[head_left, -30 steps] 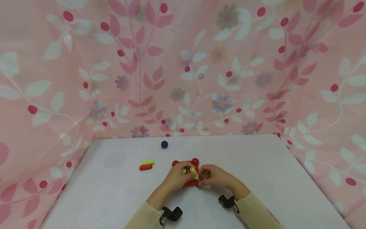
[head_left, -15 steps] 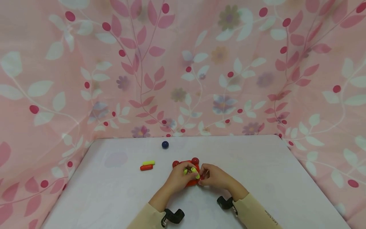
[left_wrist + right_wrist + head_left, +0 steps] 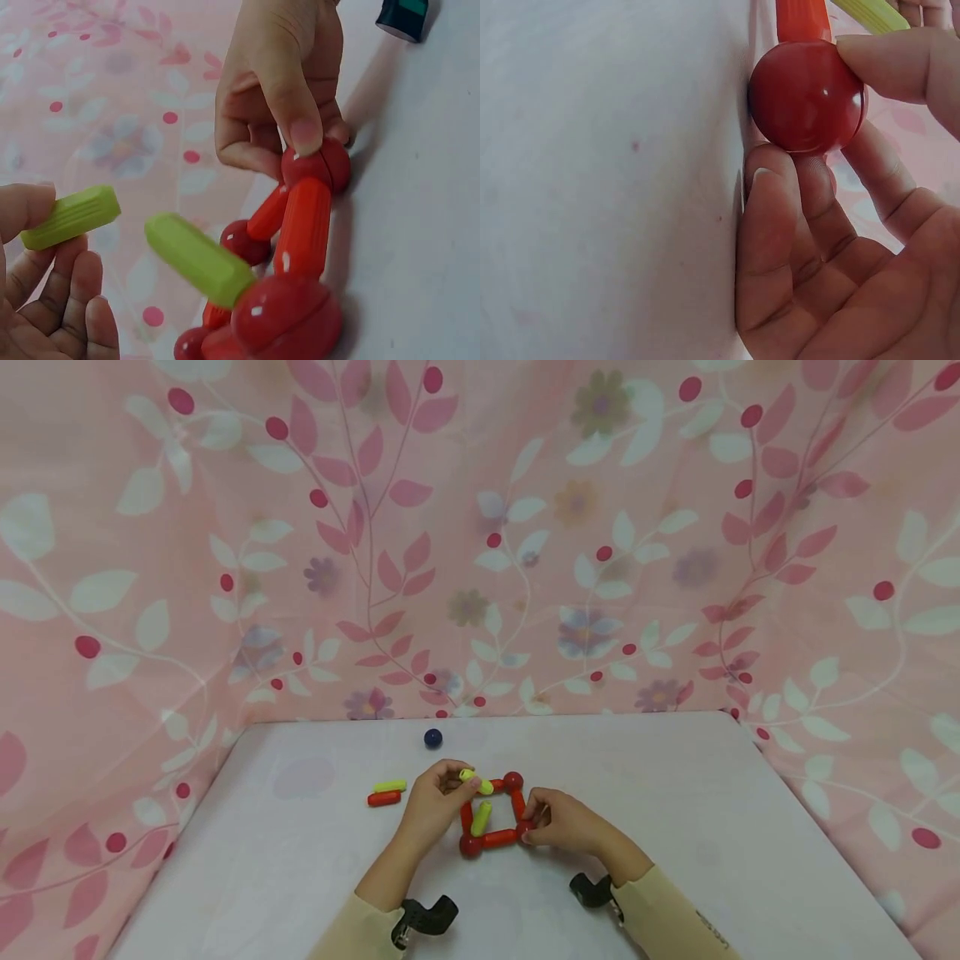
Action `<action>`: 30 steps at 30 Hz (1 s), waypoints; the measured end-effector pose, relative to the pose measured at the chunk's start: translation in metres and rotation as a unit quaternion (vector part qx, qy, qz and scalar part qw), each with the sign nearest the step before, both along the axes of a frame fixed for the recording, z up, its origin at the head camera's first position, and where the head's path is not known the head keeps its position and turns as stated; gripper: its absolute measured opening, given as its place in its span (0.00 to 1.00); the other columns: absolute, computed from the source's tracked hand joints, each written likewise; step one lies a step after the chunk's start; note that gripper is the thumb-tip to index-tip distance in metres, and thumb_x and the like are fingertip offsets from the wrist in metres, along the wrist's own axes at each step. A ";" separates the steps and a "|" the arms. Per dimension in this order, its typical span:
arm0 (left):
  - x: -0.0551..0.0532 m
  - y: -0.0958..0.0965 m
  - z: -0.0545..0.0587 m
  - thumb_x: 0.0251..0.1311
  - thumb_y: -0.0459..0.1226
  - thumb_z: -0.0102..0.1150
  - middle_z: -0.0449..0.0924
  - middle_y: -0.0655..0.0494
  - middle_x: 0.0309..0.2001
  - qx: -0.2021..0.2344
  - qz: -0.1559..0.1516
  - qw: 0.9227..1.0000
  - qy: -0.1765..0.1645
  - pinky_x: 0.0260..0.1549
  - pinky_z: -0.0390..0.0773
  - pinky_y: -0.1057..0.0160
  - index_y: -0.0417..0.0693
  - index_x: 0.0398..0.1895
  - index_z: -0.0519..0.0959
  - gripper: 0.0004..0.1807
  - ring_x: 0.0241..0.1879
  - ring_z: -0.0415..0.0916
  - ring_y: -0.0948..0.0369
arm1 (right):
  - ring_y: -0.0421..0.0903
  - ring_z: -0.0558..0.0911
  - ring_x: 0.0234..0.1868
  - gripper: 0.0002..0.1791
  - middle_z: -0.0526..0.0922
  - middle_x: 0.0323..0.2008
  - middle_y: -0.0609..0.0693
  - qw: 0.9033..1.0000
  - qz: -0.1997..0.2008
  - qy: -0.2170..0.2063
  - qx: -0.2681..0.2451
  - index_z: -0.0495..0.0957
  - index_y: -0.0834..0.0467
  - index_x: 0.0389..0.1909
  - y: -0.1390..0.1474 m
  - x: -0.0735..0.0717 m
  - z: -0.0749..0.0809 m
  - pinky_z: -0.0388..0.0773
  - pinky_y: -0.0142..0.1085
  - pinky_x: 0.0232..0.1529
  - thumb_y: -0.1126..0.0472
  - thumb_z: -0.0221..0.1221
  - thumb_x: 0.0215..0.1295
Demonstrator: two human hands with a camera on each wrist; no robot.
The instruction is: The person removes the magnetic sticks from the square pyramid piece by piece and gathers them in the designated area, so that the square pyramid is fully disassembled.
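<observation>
A square of red rods (image 3: 500, 838) joined by dark red balls (image 3: 471, 845) lies on the table. One yellow-green rod (image 3: 199, 259) stands up, slightly tilted, from the ball at its near left corner. My left hand (image 3: 431, 797) pinches a second yellow-green rod (image 3: 71, 217) between thumb and fingers, apart from the standing one, over the square's far left corner. That corner is hidden by the hand in the head view. At the near right corner, my right hand (image 3: 562, 822) holds a red ball (image 3: 808, 97) between thumb and fingers.
Left of the square lie a loose yellow-green rod (image 3: 390, 786) and a red rod (image 3: 384, 798), side by side. A dark blue ball (image 3: 432, 739) sits near the far edge of the white table (image 3: 637, 752). A floral pink cloth (image 3: 450, 527) hangs behind.
My left hand has moved left and away from the near left corner, carrying its yellow-green rod. The standing rod and the near left ball now show. My right hand has stayed at its corner.
</observation>
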State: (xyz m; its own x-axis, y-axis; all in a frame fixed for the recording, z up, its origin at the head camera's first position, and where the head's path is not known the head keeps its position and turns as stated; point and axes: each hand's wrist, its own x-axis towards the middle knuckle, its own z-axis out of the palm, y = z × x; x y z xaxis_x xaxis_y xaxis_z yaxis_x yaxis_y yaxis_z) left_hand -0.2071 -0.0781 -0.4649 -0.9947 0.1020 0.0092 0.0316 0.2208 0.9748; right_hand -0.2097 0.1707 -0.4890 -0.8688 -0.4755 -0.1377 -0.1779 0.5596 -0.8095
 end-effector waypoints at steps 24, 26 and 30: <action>0.011 -0.093 -0.033 0.56 0.33 0.71 0.81 0.48 0.46 -0.130 0.070 0.988 -0.046 0.34 0.75 0.65 0.40 0.42 0.81 0.13 0.38 0.76 0.59 | 0.46 0.77 0.33 0.15 0.77 0.33 0.48 1.000 -0.007 -0.003 0.011 0.74 0.55 0.37 -0.002 0.002 0.000 0.77 0.37 0.31 0.62 0.72 0.57; 0.011 -0.098 -0.033 0.55 0.33 0.71 0.81 0.50 0.41 -0.146 0.076 0.985 -0.043 0.33 0.73 0.65 0.39 0.41 0.80 0.12 0.36 0.73 0.59 | 0.46 0.77 0.33 0.15 0.77 0.33 0.48 1.000 -0.009 -0.007 0.011 0.74 0.54 0.37 -0.002 0.002 0.000 0.77 0.37 0.31 0.61 0.72 0.57; 0.012 -0.105 -0.032 0.55 0.33 0.70 0.79 0.51 0.36 -0.187 0.085 0.978 -0.036 0.33 0.71 0.63 0.39 0.39 0.80 0.11 0.34 0.71 0.58 | 0.46 0.77 0.33 0.14 0.78 0.34 0.48 1.000 -0.010 -0.012 0.009 0.75 0.54 0.38 -0.002 0.002 0.000 0.77 0.37 0.31 0.61 0.72 0.57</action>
